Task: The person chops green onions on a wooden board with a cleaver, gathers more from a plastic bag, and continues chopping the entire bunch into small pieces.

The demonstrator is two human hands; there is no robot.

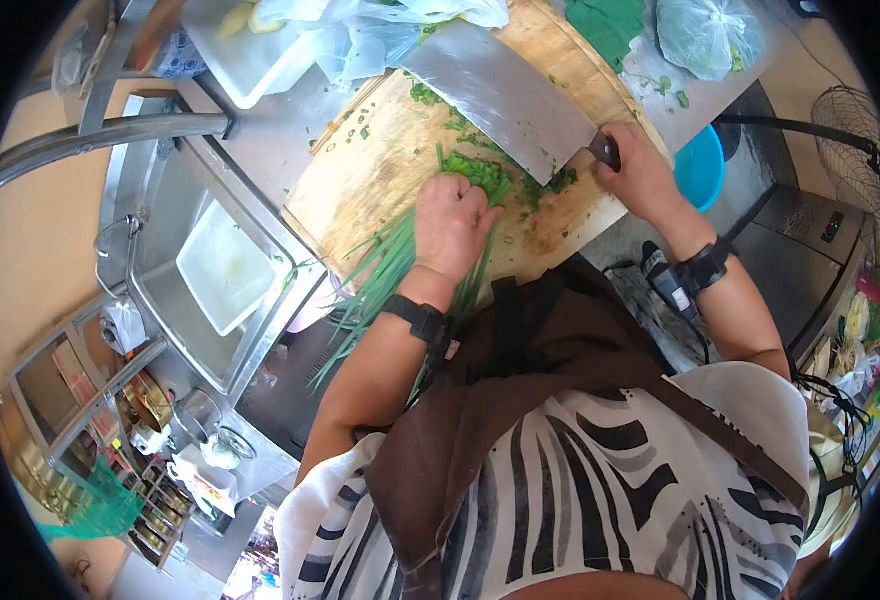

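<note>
My left hand (452, 226) presses down with curled fingers on a bunch of green onions (385, 262), whose long green leaves trail off the board toward my left forearm. Their cut ends poke out just past my fingertips. In my right hand (640, 172) is the dark handle of a cleaver (505, 100). Its broad steel blade lies tilted over the wooden cutting board (345, 185), just beyond the bunch. Chopped green bits (550, 185) are scattered near the blade's edge and across the board.
To the left is a steel sink (175, 190) with a white basin (225, 268) inside. A white tray (252, 75) and plastic bags (360, 45) sit behind the board. A tied bag of greens (708, 38) lies at the back right. Below the counter is a blue bucket (702, 170).
</note>
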